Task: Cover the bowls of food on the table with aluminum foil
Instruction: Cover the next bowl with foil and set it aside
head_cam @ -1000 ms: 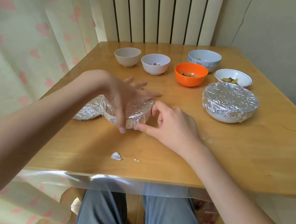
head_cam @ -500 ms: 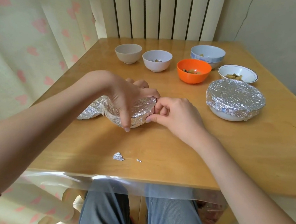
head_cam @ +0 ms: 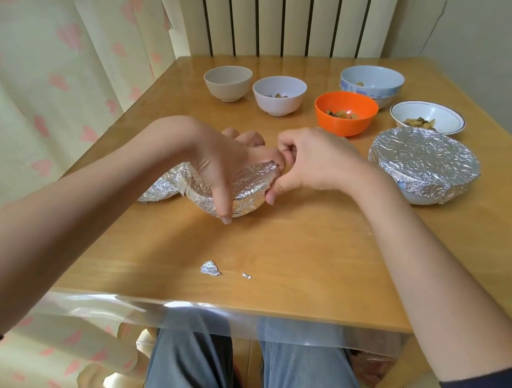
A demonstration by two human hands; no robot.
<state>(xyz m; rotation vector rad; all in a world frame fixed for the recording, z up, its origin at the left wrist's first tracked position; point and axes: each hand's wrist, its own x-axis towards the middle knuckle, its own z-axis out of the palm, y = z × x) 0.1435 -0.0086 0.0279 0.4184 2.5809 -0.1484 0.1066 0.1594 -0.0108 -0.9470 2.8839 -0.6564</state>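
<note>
Item — foil-wrapped bowl (head_cam: 248,189): near the middle of the wooden table (head_cam: 304,265), toward its left side, directly between the two hands; foil drawn over the top and down the wall, creased tight on the right half

Loose foil tail (head_cam: 164,186): bunched out from the bowl's left side onto the table; long axis running left and slightly toward the person; judged the part not yet tucked

Left hand (head_cam: 216,162): draped over the bowl from above; fingers curled down round the near wall, thumb tip reaching to table level at the front; grips the bowl and holds it steady

Right hand (head_cam: 314,162): just beside the bowl's right edge; fingers curled in, fingertips (head_cam: 279,164) and thumb pinching the foil at the rim there

Key relation: the loose tail lies on the far side of the bowl from the right hand, under and beyond the left wrist — the left hand is the nearer one to it; judged that tucking it calls for that hand, or for turning the bowl

Finished: large covered bowl (head_cam: 424,164), well to the right

Uncovered, along the far edge: beige bowl (head_cam: 227,82); white bowl (head_cam: 278,96); orange bowl (head_cam: 345,112); blue-patterned bowl (head_cam: 372,82); shallow rimmed bowl (head_cam: 427,117)

Foil scraps (head_cam: 210,268): near the front edge
</note>
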